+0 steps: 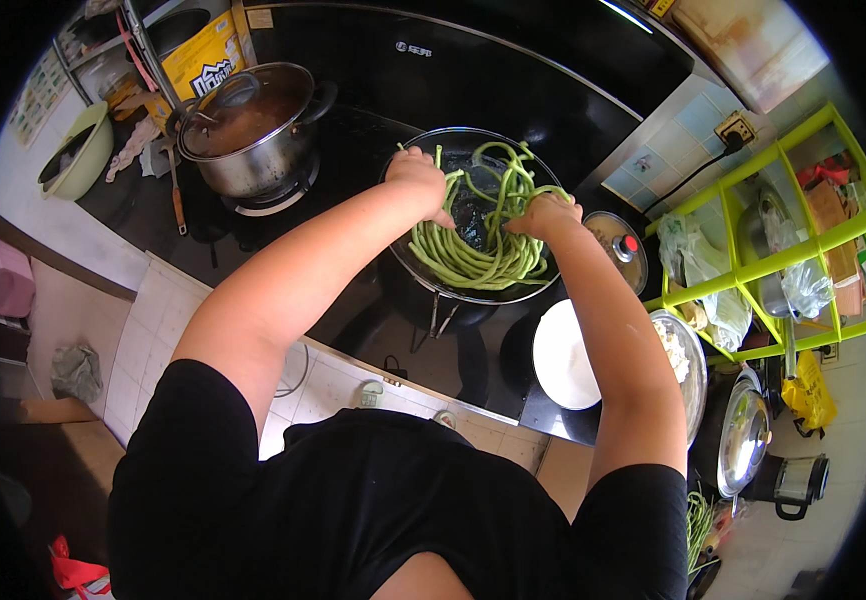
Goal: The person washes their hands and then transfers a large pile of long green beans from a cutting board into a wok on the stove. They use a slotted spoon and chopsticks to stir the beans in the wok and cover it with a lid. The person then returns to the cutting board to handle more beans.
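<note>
Long green beans (473, 270) lie coiled around the inside of a dark wok (468, 213), which seems to hold some clear liquid at its middle. At the wok's left rim, my left hand (418, 184) is closed around bean strands, a few ends poking out past the fingers. Over the right side, my right hand (550, 214) grips another part of the same bundle, its thumb pointing inward. The beans in both hands stay joined with the coil below. My fingertips are partly hidden by the backs of the hands.
A lidded steel pot (253, 165) stands on a burner at left, near a wooden-handled spatula (177, 200). Close to my right forearm are a glass lid with a red knob (629, 244), a white dish (566, 355) and a steel tray (695, 385). A green rack (753, 270) stands beyond.
</note>
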`<state>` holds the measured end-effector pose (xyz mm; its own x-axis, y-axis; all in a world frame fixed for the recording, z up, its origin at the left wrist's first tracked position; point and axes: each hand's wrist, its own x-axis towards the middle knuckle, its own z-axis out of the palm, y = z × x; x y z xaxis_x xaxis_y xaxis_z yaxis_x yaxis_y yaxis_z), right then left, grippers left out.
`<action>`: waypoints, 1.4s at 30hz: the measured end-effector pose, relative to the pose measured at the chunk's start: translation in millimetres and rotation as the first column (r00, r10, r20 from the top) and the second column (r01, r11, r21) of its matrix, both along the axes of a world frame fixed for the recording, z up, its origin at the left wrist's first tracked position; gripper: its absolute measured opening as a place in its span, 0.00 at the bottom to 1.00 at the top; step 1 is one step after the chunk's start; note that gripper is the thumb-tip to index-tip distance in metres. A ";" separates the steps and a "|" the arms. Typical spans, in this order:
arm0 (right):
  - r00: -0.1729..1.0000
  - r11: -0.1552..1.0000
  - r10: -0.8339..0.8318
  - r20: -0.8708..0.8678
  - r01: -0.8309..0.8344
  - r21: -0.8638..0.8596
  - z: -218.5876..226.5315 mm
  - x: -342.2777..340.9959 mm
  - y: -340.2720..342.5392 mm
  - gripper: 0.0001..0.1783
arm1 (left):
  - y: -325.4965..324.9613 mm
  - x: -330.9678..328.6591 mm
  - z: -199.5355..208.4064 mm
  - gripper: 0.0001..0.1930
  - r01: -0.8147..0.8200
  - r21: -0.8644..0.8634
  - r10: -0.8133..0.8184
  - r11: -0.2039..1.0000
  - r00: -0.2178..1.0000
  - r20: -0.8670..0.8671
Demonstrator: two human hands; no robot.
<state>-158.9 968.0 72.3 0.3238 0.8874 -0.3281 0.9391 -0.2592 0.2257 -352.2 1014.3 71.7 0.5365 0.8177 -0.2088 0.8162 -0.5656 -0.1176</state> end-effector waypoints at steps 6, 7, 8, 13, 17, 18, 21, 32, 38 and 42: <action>0.953 0.983 0.172 0.251 -0.148 -0.112 19.7 -12.2 0.6 0.44 | 11.8 -19.1 39.5 0.28 0.101 0.258 -0.137 0.961 0.983 0.125; 0.976 0.982 0.136 0.170 -0.110 -0.153 29.9 -10.4 3.1 0.45 | 8.5 -24.0 53.4 0.21 0.109 0.290 -0.183 0.951 0.952 0.244; 0.995 0.993 0.077 0.070 -0.070 -0.095 23.6 2.1 8.4 0.46 | 5.5 -28.8 64.6 0.15 0.110 0.323 -0.229 0.940 0.906 0.357; 0.990 0.988 -0.128 -0.059 0.123 -0.093 16.3 6.2 18.5 0.39 | -13.8 -47.8 84.1 0.06 0.163 0.416 -0.406 0.894 0.686 0.604; 0.997 1.000 -0.008 0.083 0.009 -0.013 -18.3 -5.8 19.1 0.24 | -37.7 -58.5 72.2 0.06 0.302 0.319 -0.435 0.899 0.513 0.740; 0.992 1.000 0.014 0.128 -0.012 -0.014 -23.0 -14.7 21.0 0.24 | -41.7 -60.1 65.0 0.06 0.330 0.295 -0.431 0.897 0.500 0.751; 0.994 0.994 0.106 -0.036 -0.106 0.013 -26.8 -8.5 23.7 0.25 | -51.2 -63.3 46.2 0.08 0.423 0.135 -0.380 0.896 0.572 0.727; -0.017 0.553 -0.222 -0.975 0.821 -0.140 -40.2 16.8 -3.3 0.13 | -51.4 -47.9 7.5 0.14 0.541 -0.160 -0.265 0.826 0.623 0.736; 0.784 0.826 -0.098 -0.613 0.407 0.389 -11.0 44.3 -64.5 0.22 | -76.0 -32.9 6.5 0.14 0.622 -0.094 -0.310 0.778 0.509 0.803; 0.586 0.645 0.168 -0.793 0.542 0.538 16.7 33.2 -153.2 0.16 | -129.1 -17.4 17.2 0.13 0.750 -0.049 -0.308 0.660 0.329 0.893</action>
<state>-125.7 814.8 89.0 0.4736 0.8716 0.1264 0.5456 -0.1776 -0.8190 -369.6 885.3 89.0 0.9093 0.2316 0.3456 -0.0877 -0.7053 0.7035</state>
